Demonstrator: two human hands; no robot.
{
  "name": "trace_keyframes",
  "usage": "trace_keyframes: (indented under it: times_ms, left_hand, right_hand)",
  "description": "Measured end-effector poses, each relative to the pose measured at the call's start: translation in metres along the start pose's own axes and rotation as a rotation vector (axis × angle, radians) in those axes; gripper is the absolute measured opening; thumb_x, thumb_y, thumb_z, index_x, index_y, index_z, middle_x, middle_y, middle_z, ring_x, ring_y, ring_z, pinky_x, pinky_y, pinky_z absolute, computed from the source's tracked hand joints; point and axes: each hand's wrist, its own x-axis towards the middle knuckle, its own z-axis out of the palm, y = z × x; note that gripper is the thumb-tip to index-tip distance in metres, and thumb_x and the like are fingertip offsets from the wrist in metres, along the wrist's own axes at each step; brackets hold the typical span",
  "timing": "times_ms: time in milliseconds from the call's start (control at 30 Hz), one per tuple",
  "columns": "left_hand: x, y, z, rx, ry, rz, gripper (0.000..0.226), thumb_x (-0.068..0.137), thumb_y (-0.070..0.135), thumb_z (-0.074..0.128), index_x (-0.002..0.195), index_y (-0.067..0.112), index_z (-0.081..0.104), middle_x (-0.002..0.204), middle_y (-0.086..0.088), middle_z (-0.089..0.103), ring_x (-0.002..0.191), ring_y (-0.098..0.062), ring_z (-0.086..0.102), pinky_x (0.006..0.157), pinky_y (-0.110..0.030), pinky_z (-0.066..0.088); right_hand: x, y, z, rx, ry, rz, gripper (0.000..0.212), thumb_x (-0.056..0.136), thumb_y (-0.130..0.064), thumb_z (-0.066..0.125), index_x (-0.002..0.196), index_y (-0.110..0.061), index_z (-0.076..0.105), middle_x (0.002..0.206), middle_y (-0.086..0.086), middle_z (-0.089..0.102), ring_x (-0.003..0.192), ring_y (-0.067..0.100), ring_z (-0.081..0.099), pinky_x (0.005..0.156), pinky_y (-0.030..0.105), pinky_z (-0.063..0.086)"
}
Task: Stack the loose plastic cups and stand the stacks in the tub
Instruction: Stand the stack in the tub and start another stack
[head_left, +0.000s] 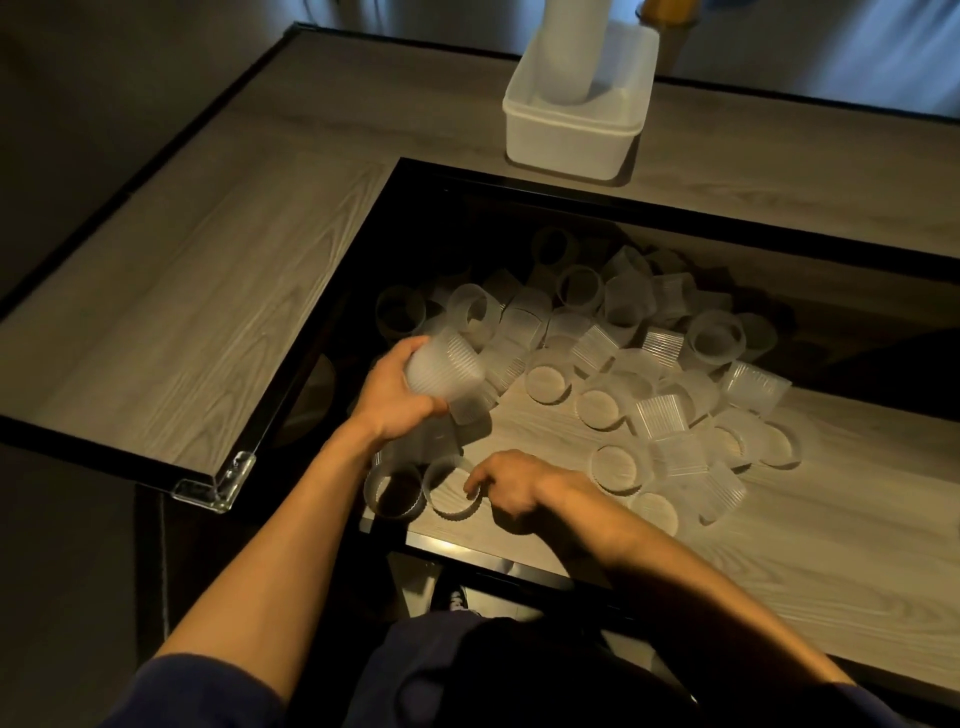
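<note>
Head view: plastic cups being stacked at a wood-grain table (156, 312).
The left hand (395, 395) grips a short, tilted stack of cups (441, 371); the right hand (511, 483) pinches the rim of an upright cup (453, 493). At the far edge, a white tub (566, 140) holds one tall stack (569, 52); loose cups (660, 415) lie heaped to the right.

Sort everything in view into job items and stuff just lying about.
Job: left hand gripping nested cups; right hand pinching a standing cup; loose cups; tub; tall stack in it.
Lying about: corner guard; shoe.
</note>
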Motion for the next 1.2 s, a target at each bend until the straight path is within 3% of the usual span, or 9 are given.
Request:
trace_keyframes:
  times_ms: [133,333,500,667,800,900,1000,1100,1200]
  left_hand:
    - [0.002,-0.001,-0.002,0.003,-0.016,-0.008,0.089,0.066,0.004,0.085,0.141,0.026,0.043,0.127,0.004,0.046,0.117,-0.020,0.047,0.090,-0.043,0.054]
    - [0.008,0.000,0.004,0.031,-0.051,0.019,0.088,0.066,0.006,0.085,0.141,0.028,0.044,0.126,0.004,0.047,0.115,-0.019,0.047,0.082,-0.030,0.044]
    - [0.012,0.008,0.012,0.111,-0.087,0.071,0.087,0.065,0.005,0.085,0.140,0.025,0.046,0.130,0.003,0.048,0.119,-0.020,0.046,0.092,-0.037,0.047]
    - [0.016,0.024,0.034,0.206,-0.195,0.171,0.088,0.064,0.006,0.084,0.141,0.027,0.045,0.134,-0.002,0.047,0.122,-0.023,0.047,0.088,-0.033,0.048]
    - [0.018,0.042,0.052,0.200,-0.264,0.232,0.087,0.065,0.005,0.083,0.139,0.027,0.044,0.131,0.000,0.046,0.119,-0.020,0.045,0.080,-0.027,0.047]
    - [0.017,0.056,0.067,0.206,-0.332,0.261,0.089,0.064,0.008,0.085,0.141,0.025,0.044,0.130,0.000,0.047,0.119,-0.019,0.045,0.088,-0.033,0.048]
    - [0.014,0.067,0.088,0.197,-0.361,0.284,0.090,0.063,0.008,0.085,0.141,0.023,0.043,0.131,-0.002,0.046,0.119,-0.022,0.047,0.089,-0.036,0.050]
    - [0.012,0.072,0.100,0.210,-0.326,0.274,0.090,0.064,0.007,0.085,0.142,0.021,0.041,0.130,-0.001,0.044,0.118,-0.020,0.045,0.089,-0.035,0.048]
    - [0.009,0.069,0.103,0.213,-0.346,0.246,0.088,0.066,0.006,0.085,0.142,0.019,0.043,0.123,0.003,0.044,0.115,-0.018,0.044,0.090,-0.037,0.048]
  right_hand:
    - [-0.003,0.009,-0.003,-0.001,0.060,0.077,0.040,0.095,-0.014,0.055,0.133,-0.026,0.064,0.134,0.003,0.063,0.122,0.024,0.058,0.107,0.039,0.046]
    - [-0.022,0.046,-0.031,0.101,0.371,0.258,0.016,0.095,-0.025,0.058,0.096,-0.017,0.072,0.096,0.004,0.070,0.091,0.021,0.065,0.085,0.038,0.054]
    - [-0.046,0.067,-0.064,0.769,0.725,0.216,0.016,0.098,-0.008,0.055,0.092,-0.014,0.069,0.089,0.003,0.070,0.076,0.018,0.071,0.072,0.033,0.059]
    - [-0.064,0.053,-0.082,0.758,0.684,0.002,0.015,0.102,-0.011,0.052,0.103,-0.015,0.067,0.100,-0.002,0.066,0.079,0.006,0.065,0.059,0.014,0.047]
    - [-0.068,0.062,-0.080,0.681,0.717,0.047,0.021,0.103,-0.013,0.048,0.103,-0.009,0.069,0.100,0.008,0.069,0.091,0.024,0.065,0.075,0.037,0.055]
    - [-0.077,0.074,-0.075,0.661,0.822,0.096,0.024,0.101,-0.011,0.051,0.083,-0.018,0.065,0.085,-0.003,0.063,0.082,0.015,0.060,0.069,0.028,0.048]
    - [-0.088,0.078,-0.067,0.566,0.756,0.074,0.022,0.099,-0.010,0.052,0.084,-0.024,0.060,0.086,-0.006,0.060,0.081,0.012,0.058,0.064,0.023,0.042]
    - [-0.096,0.085,-0.055,0.699,0.676,-0.021,0.024,0.099,-0.005,0.049,0.093,-0.024,0.062,0.099,0.003,0.062,0.087,0.020,0.060,0.073,0.034,0.052]
    - [-0.102,0.099,-0.038,0.724,0.741,0.062,0.022,0.096,-0.002,0.049,0.092,-0.021,0.060,0.096,0.007,0.065,0.087,0.024,0.065,0.078,0.038,0.053]
